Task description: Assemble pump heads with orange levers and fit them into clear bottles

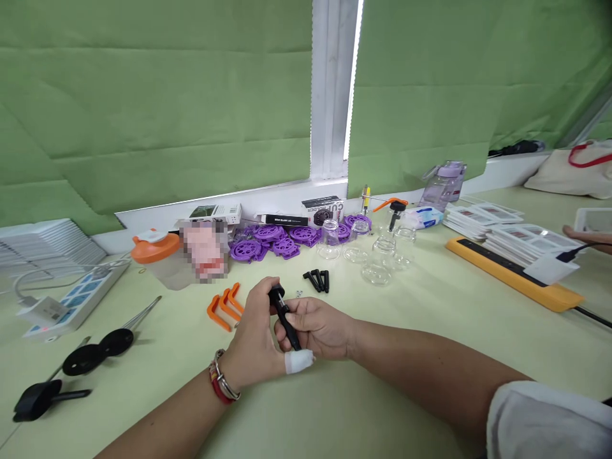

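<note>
On the pale green table (406, 331) by green blinds (143, 95), both hands' fingers apparently clamp a black rod (285, 319).

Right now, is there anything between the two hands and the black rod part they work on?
Nothing visible. Both the left hand and the right hand hold the black rod part directly; the orange brackets lie apart, to the left.

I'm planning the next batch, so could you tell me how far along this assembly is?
No finished unit is visible. In hand: both the left hand and right hand grip one black pump stem. Left: loose black stems, orange clips and glass cups lie unassembled.
</note>
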{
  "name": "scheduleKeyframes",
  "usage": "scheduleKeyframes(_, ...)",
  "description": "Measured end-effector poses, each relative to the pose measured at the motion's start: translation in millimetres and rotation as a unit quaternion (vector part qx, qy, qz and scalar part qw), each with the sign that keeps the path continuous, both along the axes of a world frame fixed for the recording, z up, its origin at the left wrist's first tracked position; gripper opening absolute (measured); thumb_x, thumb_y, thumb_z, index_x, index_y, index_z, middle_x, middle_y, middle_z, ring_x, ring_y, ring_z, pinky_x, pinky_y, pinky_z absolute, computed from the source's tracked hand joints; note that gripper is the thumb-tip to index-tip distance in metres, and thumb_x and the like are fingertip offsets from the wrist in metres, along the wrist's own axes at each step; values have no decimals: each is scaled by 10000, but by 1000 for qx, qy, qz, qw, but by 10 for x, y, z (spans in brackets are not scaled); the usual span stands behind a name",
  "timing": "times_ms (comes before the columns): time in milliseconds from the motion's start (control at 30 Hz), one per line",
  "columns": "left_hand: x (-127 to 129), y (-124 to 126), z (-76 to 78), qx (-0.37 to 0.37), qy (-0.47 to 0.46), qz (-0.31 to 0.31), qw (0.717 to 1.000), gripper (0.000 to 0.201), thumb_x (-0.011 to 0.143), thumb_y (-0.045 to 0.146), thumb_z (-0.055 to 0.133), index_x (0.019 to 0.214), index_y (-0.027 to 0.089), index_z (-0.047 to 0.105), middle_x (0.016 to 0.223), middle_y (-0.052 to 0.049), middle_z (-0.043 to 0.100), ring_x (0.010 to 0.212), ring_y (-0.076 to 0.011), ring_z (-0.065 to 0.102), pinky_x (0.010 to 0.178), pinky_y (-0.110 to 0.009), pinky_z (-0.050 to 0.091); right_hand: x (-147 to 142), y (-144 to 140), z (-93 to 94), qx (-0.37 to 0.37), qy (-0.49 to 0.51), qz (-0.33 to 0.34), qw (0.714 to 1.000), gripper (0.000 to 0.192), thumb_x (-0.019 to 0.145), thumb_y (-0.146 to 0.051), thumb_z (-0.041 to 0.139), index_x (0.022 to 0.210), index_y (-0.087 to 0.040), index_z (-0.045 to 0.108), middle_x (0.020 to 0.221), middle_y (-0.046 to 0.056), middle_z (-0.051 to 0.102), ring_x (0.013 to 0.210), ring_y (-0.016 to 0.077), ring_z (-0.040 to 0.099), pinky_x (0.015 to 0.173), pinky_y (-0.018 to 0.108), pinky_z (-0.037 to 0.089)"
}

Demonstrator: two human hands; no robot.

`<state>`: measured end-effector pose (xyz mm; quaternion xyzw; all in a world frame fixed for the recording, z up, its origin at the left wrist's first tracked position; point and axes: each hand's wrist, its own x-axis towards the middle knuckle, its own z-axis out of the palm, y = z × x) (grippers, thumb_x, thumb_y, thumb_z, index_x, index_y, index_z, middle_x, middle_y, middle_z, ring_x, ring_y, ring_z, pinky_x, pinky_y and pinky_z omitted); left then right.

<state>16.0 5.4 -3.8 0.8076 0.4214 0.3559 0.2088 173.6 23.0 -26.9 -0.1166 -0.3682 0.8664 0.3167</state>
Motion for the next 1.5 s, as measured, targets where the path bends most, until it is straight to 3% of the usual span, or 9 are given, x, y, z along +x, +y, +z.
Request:
scheduleKeyframes(200,10,-16,50,-32,-11,20,999,884,496,319,763,1232,211,285,1114,-89,454,951,-242,523,807,-393,480,6,12,16,14,-54,-11,998,391,723,-375,729,969,-102,596,738,33,644,612,102,579,555,219,425)
scheduleKeyframes(367,-72,39,129,-132,-29,40,990,755,552,297,738,1164,236,301,1059,-65,515,901,-222,532,766,-373,444,147,260,-7,169,-235,-86,953,281,796,-345,632,935,-102,613,667,26,631,524,104,554,543,253,437)
scheduleKeyframes(433,-106,66,176,-219,-62,28,973,624,626,334,693,1120,249,320,980,-33,541,839,-197,531,732,-351,432,227,388,-35,253,-344,-202,881,190,837,-243,556,974,-121,606,708,27,634,538,103,548,535,245,427)
scheduleKeyframes(533,-143,98,224,-349,-109,11,931,420,708,365,611,1043,271,377,860,10,538,712,-158,497,633,-288,394,300,521,-93,395,-466,-301,732,190,846,-140,495,975,-146,635,862,58,655,728,136,590,683,274,448)
scheduleKeyframes(700,-195,139,202,-466,-174,-41,867,251,748,365,554,966,285,461,794,15,496,644,-142,467,535,-241,349,254,577,-194,585,-559,-239,536,219,855,-110,484,948,-160,676,980,84,640,936,203,553,787,308,403)
scheduleKeyframes(833,-223,150,181,-510,-193,-51,837,263,749,402,557,966,267,493,783,2,485,649,-150,494,513,-239,366,228,598,-238,625,-603,-200,454,190,858,-129,505,909,-170,683,952,83,625,882,203,527,717,295,370)
scheduleKeyframes(1067,-209,132,191,-553,-191,-66,808,325,743,458,563,974,249,470,728,7,490,638,-155,506,509,-249,416,248,631,-243,634,-608,-168,446,215,869,-178,523,765,-198,710,896,56,608,817,173,498,677,275,324)
scheduleKeyframes(1300,-245,176,150,-561,-203,-80,798,375,733,500,550,995,240,483,750,-16,526,674,-181,540,480,-246,427,244,662,-271,628,-612,-187,443,130,844,-216,586,824,-210,715,907,33,639,830,174,535,703,274,342)
scheduleKeyframes(1500,-247,190,169,-566,-199,-86,795,470,712,540,547,1049,217,494,743,-40,545,694,-210,547,470,-252,403,232,653,-217,603,-622,-184,464,128,839,-227,601,804,-203,722,893,28,654,852,171,558,715,270,360)
